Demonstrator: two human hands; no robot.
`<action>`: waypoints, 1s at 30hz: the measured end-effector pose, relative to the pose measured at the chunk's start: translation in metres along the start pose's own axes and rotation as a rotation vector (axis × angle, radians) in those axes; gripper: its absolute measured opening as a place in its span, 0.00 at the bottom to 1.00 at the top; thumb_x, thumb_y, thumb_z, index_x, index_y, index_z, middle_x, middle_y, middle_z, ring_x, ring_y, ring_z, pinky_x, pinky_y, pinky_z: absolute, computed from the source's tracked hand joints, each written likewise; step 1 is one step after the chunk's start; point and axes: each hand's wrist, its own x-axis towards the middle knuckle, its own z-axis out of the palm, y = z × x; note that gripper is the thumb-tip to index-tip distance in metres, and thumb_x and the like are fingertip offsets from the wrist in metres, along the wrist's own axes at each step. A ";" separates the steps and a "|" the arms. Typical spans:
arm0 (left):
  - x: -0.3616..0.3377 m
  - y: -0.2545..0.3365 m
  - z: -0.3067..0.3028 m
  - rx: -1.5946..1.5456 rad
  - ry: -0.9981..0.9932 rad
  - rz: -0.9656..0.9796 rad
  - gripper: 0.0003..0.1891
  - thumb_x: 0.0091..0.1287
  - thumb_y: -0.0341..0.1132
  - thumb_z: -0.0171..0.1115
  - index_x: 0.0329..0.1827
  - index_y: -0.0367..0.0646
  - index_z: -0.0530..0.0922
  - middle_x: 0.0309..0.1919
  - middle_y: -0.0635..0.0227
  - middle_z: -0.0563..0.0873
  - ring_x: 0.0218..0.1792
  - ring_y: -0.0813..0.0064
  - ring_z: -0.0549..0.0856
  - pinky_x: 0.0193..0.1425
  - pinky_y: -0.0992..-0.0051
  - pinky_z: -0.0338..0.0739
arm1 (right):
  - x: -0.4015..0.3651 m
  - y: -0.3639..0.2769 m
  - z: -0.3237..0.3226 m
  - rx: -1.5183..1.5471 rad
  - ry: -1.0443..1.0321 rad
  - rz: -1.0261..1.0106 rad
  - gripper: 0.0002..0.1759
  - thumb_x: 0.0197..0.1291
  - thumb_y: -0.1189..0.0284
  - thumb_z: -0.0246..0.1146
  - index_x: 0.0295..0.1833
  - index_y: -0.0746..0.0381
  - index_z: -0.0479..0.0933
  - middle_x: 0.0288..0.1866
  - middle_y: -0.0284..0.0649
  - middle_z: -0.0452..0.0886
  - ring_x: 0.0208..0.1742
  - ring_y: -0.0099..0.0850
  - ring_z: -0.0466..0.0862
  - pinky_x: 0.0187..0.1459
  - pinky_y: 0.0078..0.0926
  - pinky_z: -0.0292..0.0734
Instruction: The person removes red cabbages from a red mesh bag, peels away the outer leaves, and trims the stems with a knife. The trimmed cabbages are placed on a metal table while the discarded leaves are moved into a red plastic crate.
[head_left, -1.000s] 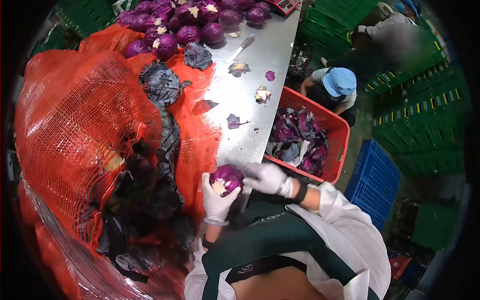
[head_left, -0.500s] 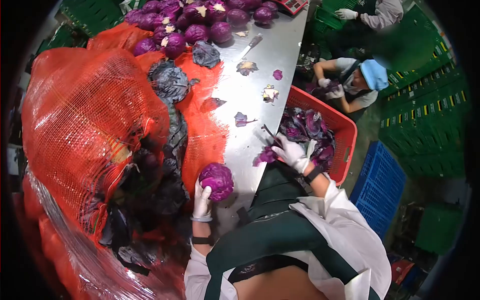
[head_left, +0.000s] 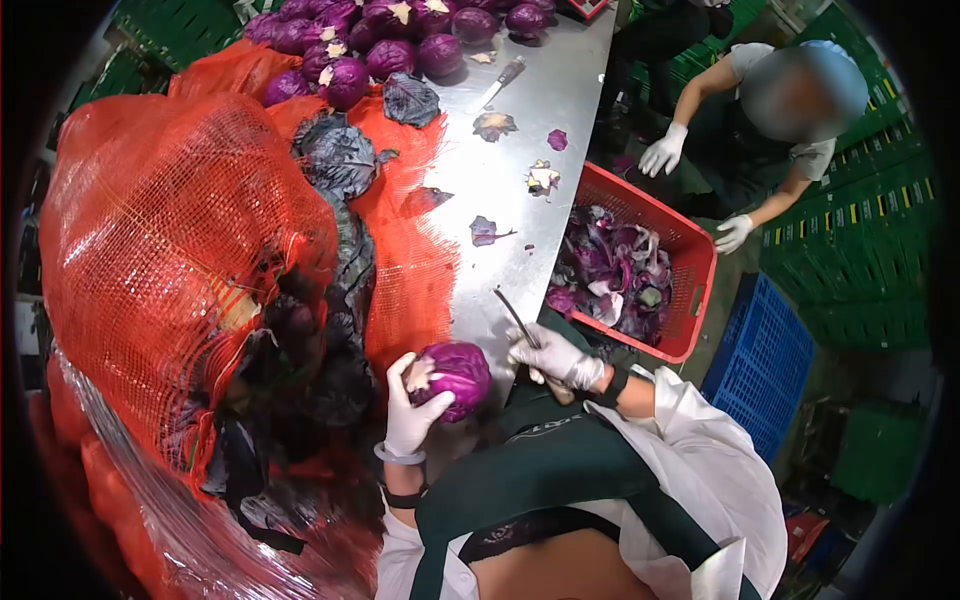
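My left hand (head_left: pixel 408 412), in a white glove, grips a red cabbage (head_left: pixel 460 382) over the table's near end. The cabbage's pale cut stem shows beside my fingers. Just to the right, my gloved right hand (head_left: pixel 556 358) is closed around a knife (head_left: pixel 516 317). Its thin dark blade points up and away to the left, apart from the cabbage, and part of the handle is hidden by the fingers. Beyond that hand, a red crate (head_left: pixel 700 290) holds purple leaf trimmings (head_left: pixel 615 262).
Red mesh sacks (head_left: pixel 180 250) and dark outer leaves (head_left: pixel 340 160) crowd the left. Trimmed cabbages (head_left: pixel 390 58) are piled at the table's far end near another knife (head_left: pixel 497 84). A co-worker (head_left: pixel 760 140) is beyond the crate. A blue pallet (head_left: pixel 760 370) stands at right.
The purple leaf piece has left my right hand, which has moved nearer the cabbage. My left hand has turned the cabbage, showing its stem. The co-worker's hands have moved apart, without the purple thing.
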 end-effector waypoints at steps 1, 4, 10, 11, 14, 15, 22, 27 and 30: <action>-0.001 0.000 0.001 0.195 0.012 0.005 0.42 0.45 0.41 0.77 0.62 0.37 0.64 0.54 0.53 0.76 0.54 0.66 0.77 0.61 0.67 0.71 | -0.005 0.018 0.000 -0.007 0.038 -0.016 0.18 0.65 0.70 0.58 0.57 0.64 0.64 0.35 0.33 0.78 0.18 0.16 0.72 0.19 0.14 0.70; -0.002 -0.024 0.020 0.734 0.221 0.197 0.44 0.42 0.45 0.77 0.62 0.36 0.67 0.58 0.45 0.73 0.60 0.50 0.73 0.65 0.61 0.66 | -0.026 0.037 0.001 -0.292 -0.011 0.062 0.24 0.66 0.68 0.54 0.65 0.60 0.61 0.34 0.34 0.78 0.21 0.19 0.76 0.24 0.18 0.74; 0.003 -0.013 0.028 0.923 0.114 0.237 0.50 0.45 0.48 0.75 0.69 0.36 0.59 0.65 0.44 0.64 0.66 0.48 0.65 0.69 0.60 0.60 | -0.022 0.017 -0.002 -1.155 0.294 -0.807 0.25 0.64 0.68 0.52 0.66 0.60 0.62 0.47 0.50 0.78 0.30 0.44 0.82 0.30 0.37 0.78; 0.007 -0.012 0.029 0.860 0.110 0.157 0.51 0.46 0.50 0.75 0.70 0.36 0.58 0.66 0.45 0.62 0.67 0.48 0.64 0.69 0.60 0.60 | -0.026 0.014 0.001 -1.156 0.297 -0.810 0.25 0.64 0.68 0.52 0.66 0.60 0.62 0.47 0.50 0.78 0.30 0.44 0.82 0.30 0.37 0.78; 0.019 -0.005 0.045 0.910 0.184 0.043 0.50 0.45 0.52 0.74 0.68 0.35 0.60 0.66 0.47 0.64 0.65 0.49 0.66 0.68 0.60 0.62 | -0.032 -0.003 0.023 -1.281 0.196 -0.642 0.25 0.63 0.70 0.51 0.66 0.61 0.63 0.40 0.48 0.77 0.25 0.42 0.80 0.25 0.38 0.76; 0.023 -0.002 0.049 0.970 0.195 -0.022 0.50 0.45 0.53 0.74 0.68 0.34 0.60 0.65 0.48 0.65 0.65 0.50 0.66 0.67 0.59 0.63 | -0.029 -0.002 0.027 -1.255 0.182 -0.676 0.26 0.61 0.70 0.52 0.65 0.62 0.62 0.37 0.47 0.76 0.24 0.41 0.81 0.23 0.37 0.76; 0.033 0.002 0.058 1.155 0.165 0.008 0.48 0.47 0.57 0.70 0.66 0.35 0.63 0.64 0.53 0.68 0.63 0.54 0.69 0.62 0.59 0.69 | -0.001 -0.005 0.031 -1.432 0.181 -0.513 0.12 0.58 0.73 0.52 0.47 0.63 0.67 0.33 0.46 0.76 0.26 0.42 0.82 0.24 0.36 0.78; 0.047 0.016 0.058 1.146 0.139 -0.086 0.46 0.47 0.58 0.70 0.64 0.36 0.65 0.62 0.56 0.71 0.60 0.54 0.72 0.58 0.57 0.72 | -0.001 -0.023 0.040 -1.442 0.232 -0.453 0.09 0.59 0.74 0.50 0.46 0.62 0.68 0.35 0.47 0.79 0.30 0.44 0.83 0.28 0.38 0.80; 0.052 0.006 0.056 1.211 0.129 0.066 0.46 0.44 0.61 0.70 0.59 0.34 0.67 0.57 0.53 0.74 0.55 0.52 0.76 0.51 0.56 0.77 | -0.002 -0.022 0.037 -1.392 0.225 -0.363 0.09 0.61 0.74 0.49 0.46 0.61 0.70 0.37 0.48 0.80 0.33 0.44 0.84 0.30 0.40 0.80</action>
